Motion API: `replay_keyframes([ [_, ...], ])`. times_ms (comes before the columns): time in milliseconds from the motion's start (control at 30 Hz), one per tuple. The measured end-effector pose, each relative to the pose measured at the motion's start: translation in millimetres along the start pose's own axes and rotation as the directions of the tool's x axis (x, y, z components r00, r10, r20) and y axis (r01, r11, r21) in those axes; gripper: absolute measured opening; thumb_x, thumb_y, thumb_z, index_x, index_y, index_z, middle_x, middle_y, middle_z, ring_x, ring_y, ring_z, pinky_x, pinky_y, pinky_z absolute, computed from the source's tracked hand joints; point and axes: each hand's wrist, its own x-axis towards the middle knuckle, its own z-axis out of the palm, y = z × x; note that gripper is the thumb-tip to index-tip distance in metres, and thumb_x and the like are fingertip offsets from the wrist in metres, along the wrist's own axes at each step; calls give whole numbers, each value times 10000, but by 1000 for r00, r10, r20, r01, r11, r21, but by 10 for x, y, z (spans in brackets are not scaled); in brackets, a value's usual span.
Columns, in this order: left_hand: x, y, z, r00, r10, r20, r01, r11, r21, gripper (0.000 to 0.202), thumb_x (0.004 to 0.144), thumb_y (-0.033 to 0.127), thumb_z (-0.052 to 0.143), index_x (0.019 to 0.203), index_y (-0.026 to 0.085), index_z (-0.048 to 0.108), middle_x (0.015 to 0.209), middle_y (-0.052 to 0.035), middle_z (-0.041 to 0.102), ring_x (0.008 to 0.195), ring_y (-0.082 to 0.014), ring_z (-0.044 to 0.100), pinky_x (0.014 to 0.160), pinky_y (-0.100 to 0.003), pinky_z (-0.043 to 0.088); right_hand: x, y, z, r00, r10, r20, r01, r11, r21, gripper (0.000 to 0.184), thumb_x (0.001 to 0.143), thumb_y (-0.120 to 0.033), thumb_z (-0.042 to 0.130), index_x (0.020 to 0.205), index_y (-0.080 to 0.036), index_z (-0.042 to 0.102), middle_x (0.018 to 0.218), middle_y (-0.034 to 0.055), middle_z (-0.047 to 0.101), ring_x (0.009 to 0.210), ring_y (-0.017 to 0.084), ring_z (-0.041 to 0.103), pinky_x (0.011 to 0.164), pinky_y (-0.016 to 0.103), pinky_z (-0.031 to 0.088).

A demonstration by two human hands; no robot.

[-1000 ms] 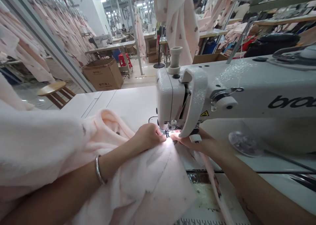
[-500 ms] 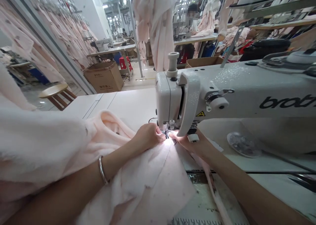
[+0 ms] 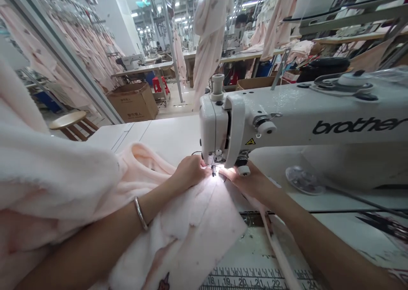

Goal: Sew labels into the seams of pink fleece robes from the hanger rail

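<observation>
Pale pink fleece fabric lies under the lit needle and presser foot of a white sewing machine. My left hand is closed on the fabric just left of the foot, fingertips curled close to it. On the other side, my right hand reaches behind the machine head, its fingertips by the needle and partly hidden. From under this hand a narrow pink fabric strip runs down toward me. More of the fleece is bunched to the left, over my left forearm.
Black-bladed scissors and a clear round dish lie right of my right arm. A printed ruler runs along the front. Beyond stand a cardboard box, a wooden stool, hanging garments and a co-worker.
The view has shifted slightly, showing more of the ruler, scissors and machine lettering. Both hands stay beside the presser foot, and the fabric is nearly where it was.
</observation>
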Motion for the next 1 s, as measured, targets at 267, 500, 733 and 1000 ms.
replay_keyframes([
  [267, 14, -35, 45, 1000, -24, 4, 25, 999, -26, 193, 712, 298, 516, 785, 158, 628, 807, -65, 653, 772, -202, 583, 621, -265, 365, -633, -235, 512, 869, -492, -49, 331, 654, -680, 538, 645, 76, 445, 1151, -73, 553, 1016, 149, 590, 911, 301, 539, 724, 433, 510],
  [500, 20, -63, 71, 1000, -26, -14, 26, 999, -35, 188, 731, 322, 498, 710, 167, 602, 724, -31, 629, 724, -182, 571, 557, -243, 323, -515, -135, 546, 822, -562, -95, 440, 731, -521, 280, 815, 15, 367, 868, -161, 578, 967, 80, 606, 792, 222, 549, 533, 314, 468],
  [733, -42, 9, 48, 998, -64, -21, 64, 998, -19, 176, 747, 310, 507, 737, 171, 615, 774, -58, 662, 745, -192, 590, 615, -262, 349, -589, 120, 313, 854, -514, -82, 445, 803, -395, 272, 917, -92, 352, 892, -190, 605, 692, 19, 558, 668, 161, 465, 542, 245, 376],
  [1000, -129, 36, 134, 987, -126, -95, 128, 992, 14, 244, 783, 347, 465, 852, 164, 610, 814, -84, 664, 795, -230, 598, 585, -276, 340, -578, 264, 214, 871, -490, -37, 439, 809, -389, 266, 936, -138, 369, 876, -187, 624, 648, 13, 547, 628, 154, 459, 557, 243, 330],
])
